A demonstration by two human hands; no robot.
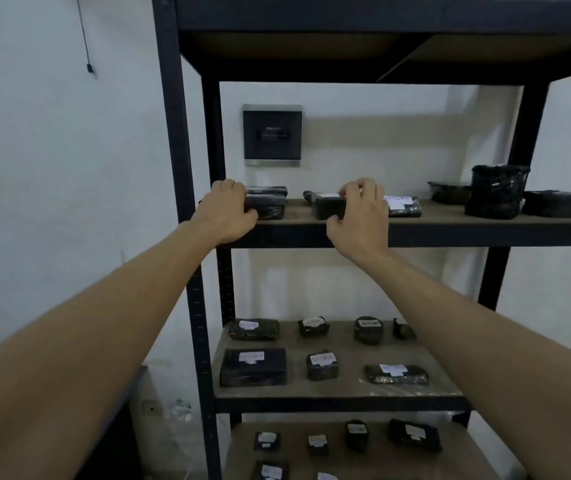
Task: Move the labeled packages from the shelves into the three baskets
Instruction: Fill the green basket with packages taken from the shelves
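Both arms reach up to the upper shelf [450, 221] in the middle of the frame. The left hand [225, 213] wraps its fingers over a black package [266, 204] at the shelf's left end, thumb tucked against the front edge; another flat dark pack lies just behind it. The right hand [360, 220] curls around the right side of a second black package [327, 206] with a white label on top, fingers over it, thumb low at the front; whether either pack is off the board, I cannot tell. Just right of that hand sits a labeled flat package [403, 206], and further right a tall black wrapped bundle [495, 192] stands between two low dark ones. Below, the middle shelf [339, 393] carries seven labeled black packs in two rows. At the bottom of the frame, the lowest shelf shows more of them. A dark wall panel [272, 135] hangs behind the upper shelf.
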